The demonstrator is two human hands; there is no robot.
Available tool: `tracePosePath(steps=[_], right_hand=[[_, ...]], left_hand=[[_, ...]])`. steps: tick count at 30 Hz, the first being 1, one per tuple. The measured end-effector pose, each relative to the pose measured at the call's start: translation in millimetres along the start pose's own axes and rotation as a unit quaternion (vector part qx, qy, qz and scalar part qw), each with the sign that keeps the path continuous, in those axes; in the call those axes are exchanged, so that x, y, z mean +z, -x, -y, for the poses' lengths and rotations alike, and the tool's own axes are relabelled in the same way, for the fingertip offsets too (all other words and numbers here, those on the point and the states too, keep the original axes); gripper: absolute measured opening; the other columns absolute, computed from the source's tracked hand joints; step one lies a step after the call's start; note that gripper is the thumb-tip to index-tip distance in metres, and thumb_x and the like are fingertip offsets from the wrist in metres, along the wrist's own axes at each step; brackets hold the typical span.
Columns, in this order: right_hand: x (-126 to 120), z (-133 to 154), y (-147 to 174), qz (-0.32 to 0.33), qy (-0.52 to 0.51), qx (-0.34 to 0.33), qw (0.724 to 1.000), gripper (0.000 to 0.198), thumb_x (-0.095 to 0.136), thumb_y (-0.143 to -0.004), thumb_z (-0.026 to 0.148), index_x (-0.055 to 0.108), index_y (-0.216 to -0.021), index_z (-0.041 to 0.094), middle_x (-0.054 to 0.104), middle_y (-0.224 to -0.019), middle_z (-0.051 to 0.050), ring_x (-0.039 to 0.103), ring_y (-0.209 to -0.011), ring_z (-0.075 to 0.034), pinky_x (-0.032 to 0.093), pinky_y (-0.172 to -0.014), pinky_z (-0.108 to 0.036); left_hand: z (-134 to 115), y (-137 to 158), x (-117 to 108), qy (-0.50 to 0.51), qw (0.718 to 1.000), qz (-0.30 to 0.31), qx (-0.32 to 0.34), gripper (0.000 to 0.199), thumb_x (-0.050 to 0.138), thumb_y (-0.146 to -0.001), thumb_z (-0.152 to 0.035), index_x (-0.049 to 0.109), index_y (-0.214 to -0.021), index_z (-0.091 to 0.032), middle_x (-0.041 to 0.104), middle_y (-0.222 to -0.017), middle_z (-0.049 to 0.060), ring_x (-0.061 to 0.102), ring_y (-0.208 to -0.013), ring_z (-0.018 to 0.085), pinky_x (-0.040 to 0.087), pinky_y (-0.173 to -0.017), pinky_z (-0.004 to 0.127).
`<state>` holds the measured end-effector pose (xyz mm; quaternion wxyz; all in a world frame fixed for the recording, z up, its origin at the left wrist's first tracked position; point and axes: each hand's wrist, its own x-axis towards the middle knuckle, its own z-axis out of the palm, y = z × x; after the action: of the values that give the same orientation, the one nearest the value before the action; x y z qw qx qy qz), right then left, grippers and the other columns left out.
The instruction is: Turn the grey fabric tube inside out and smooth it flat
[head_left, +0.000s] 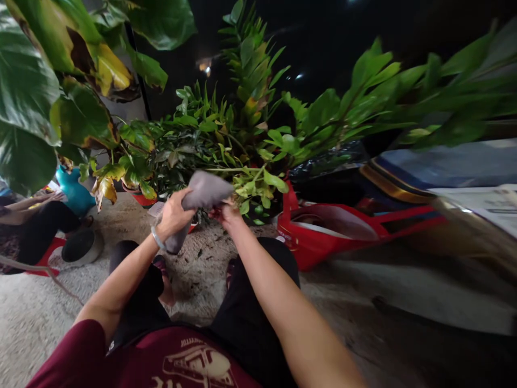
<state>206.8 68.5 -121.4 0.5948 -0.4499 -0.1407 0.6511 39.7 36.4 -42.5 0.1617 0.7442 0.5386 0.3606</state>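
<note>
A grey cloth [204, 188] is bunched in my left hand [176, 212], whose fingers are wrapped round it; part of it hangs below the wrist. My right hand [229, 213] is close by, at the cloth's right end, with its fingers closed. Blur and the cloth hide what those fingers hold, if anything. Just beyond both hands are light green leaves [254, 188] of a potted plant, one stem running across behind the cloth.
To the right stands an open red bag [302, 237] beside stacked items [407, 175]. Large yellowing leaves [89, 113] overhang the left. Another person's arm [28, 207] shows at far left, near a turquoise container [75, 191] and a dark-mouthed pot [83, 248].
</note>
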Motion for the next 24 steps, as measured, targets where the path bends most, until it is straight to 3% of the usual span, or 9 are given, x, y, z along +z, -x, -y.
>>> tracePosePath(steps=[3, 5, 9, 12, 15, 19, 22, 24], right_hand=[[-3, -1, -4, -0.02, -0.009, 0.001, 1.0, 0.021, 0.07, -0.081, 0.028, 0.053, -0.07, 0.023, 0.059, -0.048, 0.004, 0.054, -0.041, -0.013, 0.047, -0.038, -0.023], [-4, 0, -4, -0.015, -0.007, 0.001, 1.0, 0.02, 0.071, -0.08, 0.028, 0.054, -0.071, 0.023, 0.06, -0.049, 0.004, 0.053, -0.04, -0.012, 0.046, -0.038, -0.022], [-6, 2, 3, 0.015, 0.01, 0.001, 1.0, 0.027, 0.081, -0.072, 0.017, 0.054, -0.074, 0.022, 0.062, -0.054, 0.005, 0.051, -0.04, -0.009, 0.05, -0.042, -0.021], [-5, 3, 7, 0.026, 0.018, 0.002, 1.0, 0.029, 0.08, -0.072, 0.014, 0.052, -0.073, 0.021, 0.062, -0.053, 0.005, 0.052, -0.04, -0.009, 0.05, -0.043, -0.02], [-3, 3, 7, 0.02, 0.024, 0.003, 1.0, 0.027, 0.078, -0.072, 0.012, 0.053, -0.072, 0.021, 0.062, -0.053, 0.005, 0.052, -0.04, -0.01, 0.051, -0.042, -0.022], [-7, 1, 5, -0.011, 0.028, 0.0, 1.0, 0.022, 0.078, -0.071, 0.014, 0.057, -0.072, 0.021, 0.061, -0.05, 0.006, 0.053, -0.038, -0.011, 0.048, -0.04, -0.022], [-15, 5, 5, -0.047, 0.031, -0.005, 0.998, 0.017, 0.077, -0.07, 0.014, 0.061, -0.073, 0.02, 0.062, -0.049, 0.006, 0.055, -0.039, -0.012, 0.043, -0.037, -0.02], [-22, 14, 7, -0.079, 0.033, -0.013, 0.996, 0.012, 0.074, -0.072, 0.016, 0.063, -0.075, 0.019, 0.063, -0.051, 0.005, 0.055, -0.038, -0.011, 0.039, -0.035, -0.019]], left_hand=[[8, 34, -1, 0.028, 0.997, 0.069, -0.037, 0.052, 0.075, -0.068, -0.009, 0.071, -0.119, -0.019, 0.076, -0.114, 0.009, 0.071, -0.107, 0.031, 0.055, -0.102, 0.049], [-1, 33, -16, 0.066, 0.996, 0.055, -0.025, 0.05, 0.074, -0.069, -0.008, 0.072, -0.117, -0.02, 0.076, -0.111, 0.005, 0.072, -0.104, 0.028, 0.056, -0.101, 0.047], [-36, -17, -49, 0.109, 0.985, -0.121, 0.065, 0.048, 0.075, -0.073, -0.011, 0.068, -0.121, -0.015, 0.073, -0.118, 0.006, 0.068, -0.11, 0.024, 0.054, -0.104, 0.043], [-47, -54, -50, 0.094, 0.971, -0.202, 0.085, 0.051, 0.073, -0.078, -0.014, 0.062, -0.128, -0.015, 0.07, -0.126, 0.005, 0.065, -0.114, 0.021, 0.052, -0.108, 0.039], [-30, -51, -27, 0.08, 0.985, -0.147, 0.037, 0.054, 0.072, -0.076, -0.016, 0.062, -0.13, -0.018, 0.069, -0.129, 0.005, 0.065, -0.12, 0.023, 0.049, -0.111, 0.039], [9, 9, 0, 0.045, 0.998, 0.004, -0.043, 0.055, 0.073, -0.07, -0.015, 0.067, -0.125, -0.019, 0.072, -0.124, 0.007, 0.067, -0.119, 0.03, 0.05, -0.111, 0.045], [26, 54, -1, 0.051, 0.994, 0.077, -0.059, 0.053, 0.073, -0.069, -0.013, 0.07, -0.121, -0.021, 0.075, -0.119, 0.004, 0.07, -0.114, 0.031, 0.053, -0.107, 0.044], [31, 70, -8, 0.059, 0.993, 0.08, -0.065, 0.051, 0.073, -0.07, -0.013, 0.07, -0.12, -0.023, 0.075, -0.118, 0.002, 0.07, -0.113, 0.03, 0.054, -0.106, 0.044]])
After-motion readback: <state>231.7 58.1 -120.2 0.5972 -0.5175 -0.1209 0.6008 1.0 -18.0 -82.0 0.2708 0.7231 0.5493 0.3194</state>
